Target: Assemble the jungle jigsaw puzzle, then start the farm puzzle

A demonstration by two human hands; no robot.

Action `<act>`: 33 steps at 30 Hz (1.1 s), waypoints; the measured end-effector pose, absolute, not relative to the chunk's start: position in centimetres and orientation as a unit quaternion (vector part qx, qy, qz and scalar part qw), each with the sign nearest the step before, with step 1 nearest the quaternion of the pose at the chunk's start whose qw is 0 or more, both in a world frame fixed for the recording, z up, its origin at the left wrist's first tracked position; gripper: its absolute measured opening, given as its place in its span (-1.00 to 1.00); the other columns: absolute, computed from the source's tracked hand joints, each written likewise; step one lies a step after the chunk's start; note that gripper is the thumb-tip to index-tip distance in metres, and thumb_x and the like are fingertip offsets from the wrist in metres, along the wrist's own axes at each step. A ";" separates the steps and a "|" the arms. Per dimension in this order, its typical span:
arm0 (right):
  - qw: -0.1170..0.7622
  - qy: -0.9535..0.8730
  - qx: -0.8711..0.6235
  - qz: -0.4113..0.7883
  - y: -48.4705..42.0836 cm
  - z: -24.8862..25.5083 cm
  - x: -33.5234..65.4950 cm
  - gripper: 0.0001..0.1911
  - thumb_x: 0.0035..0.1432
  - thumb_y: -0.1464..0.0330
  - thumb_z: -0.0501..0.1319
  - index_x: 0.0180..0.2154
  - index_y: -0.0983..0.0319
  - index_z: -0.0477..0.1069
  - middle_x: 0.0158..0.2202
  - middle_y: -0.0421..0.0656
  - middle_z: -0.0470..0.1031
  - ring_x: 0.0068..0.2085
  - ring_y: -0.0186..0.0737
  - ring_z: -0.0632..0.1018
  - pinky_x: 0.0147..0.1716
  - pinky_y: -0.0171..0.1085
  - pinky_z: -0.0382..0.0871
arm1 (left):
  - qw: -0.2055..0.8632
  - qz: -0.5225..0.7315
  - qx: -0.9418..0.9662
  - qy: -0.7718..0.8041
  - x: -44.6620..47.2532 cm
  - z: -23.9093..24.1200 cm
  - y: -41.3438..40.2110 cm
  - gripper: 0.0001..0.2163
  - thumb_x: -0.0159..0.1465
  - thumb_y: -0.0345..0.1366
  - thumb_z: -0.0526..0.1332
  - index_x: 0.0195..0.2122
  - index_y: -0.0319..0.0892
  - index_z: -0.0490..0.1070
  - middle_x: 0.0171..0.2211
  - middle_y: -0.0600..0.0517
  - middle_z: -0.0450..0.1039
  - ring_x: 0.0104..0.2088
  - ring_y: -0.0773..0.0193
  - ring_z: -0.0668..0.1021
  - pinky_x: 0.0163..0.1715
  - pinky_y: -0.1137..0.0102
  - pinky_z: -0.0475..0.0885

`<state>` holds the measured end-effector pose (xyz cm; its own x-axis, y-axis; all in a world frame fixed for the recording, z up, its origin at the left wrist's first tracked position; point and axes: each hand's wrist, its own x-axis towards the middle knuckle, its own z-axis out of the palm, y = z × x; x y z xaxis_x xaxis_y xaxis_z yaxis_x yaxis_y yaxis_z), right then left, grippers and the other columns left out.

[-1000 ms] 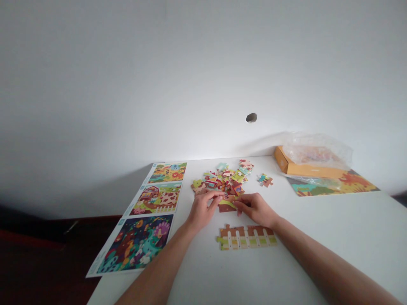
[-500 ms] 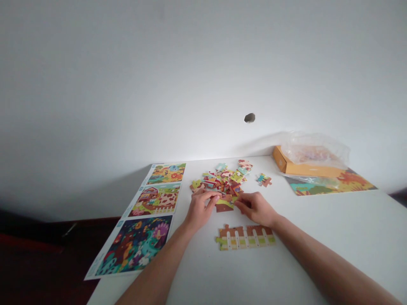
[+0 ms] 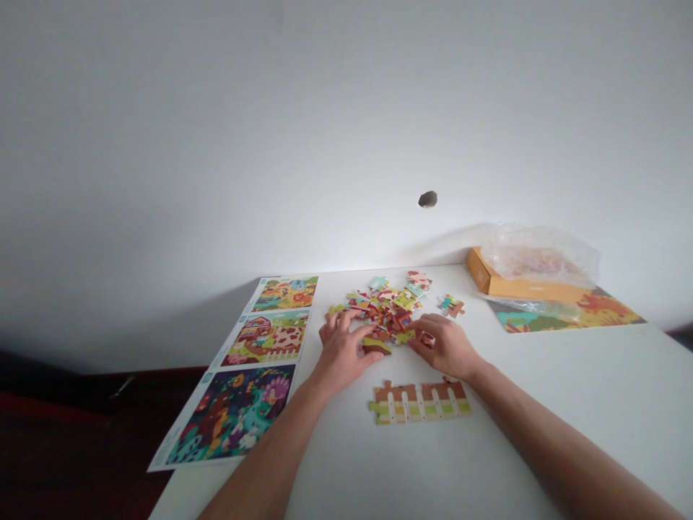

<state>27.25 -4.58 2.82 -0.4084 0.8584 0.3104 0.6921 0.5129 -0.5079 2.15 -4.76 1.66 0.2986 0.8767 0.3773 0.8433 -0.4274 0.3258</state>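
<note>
My left hand [image 3: 343,354] rests at the near left of a heap of jigsaw pieces [image 3: 387,300], fingers spread. Its thumb and forefinger lie on either side of a brown-and-green puzzle piece [image 3: 377,344]. At the heap's near right, my right hand [image 3: 444,348] has its fingers bent and closed at the edge of a yellow-green puzzle piece [image 3: 403,337]. Another reddish piece shows partly under that hand. Closer to me lies a joined strip of fence pieces [image 3: 422,403], brown above and green below with white pickets.
On the left lies a picture sheet [image 3: 219,372] with three scenes, overhanging the table's edge. At the back right an orange box [image 3: 530,289] carries a clear plastic bag [image 3: 541,249], beside a dinosaur-coloured board [image 3: 606,310]. A loose piece [image 3: 451,305] sits right of the heap.
My left hand has spread its fingers from a pinch. The brown-and-green piece sits slightly farther left and away from me. My right hand has shifted slightly right and away from me.
</note>
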 end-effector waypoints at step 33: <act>0.024 -0.907 -0.382 0.176 -5.8 4.9 27.4 -0.67 -0.12 0.04 0.41 -0.52 0.15 0.52 -0.57 -0.24 0.54 -0.52 -0.29 0.45 -0.49 -0.32 0.07 | 0.237 0.156 0.896 0.342 1.6 4.0 -6.1 -0.87 0.07 -0.22 0.41 -0.44 -0.09 0.49 -0.43 0.08 0.48 -0.24 0.19 0.47 -0.05 0.27 0.23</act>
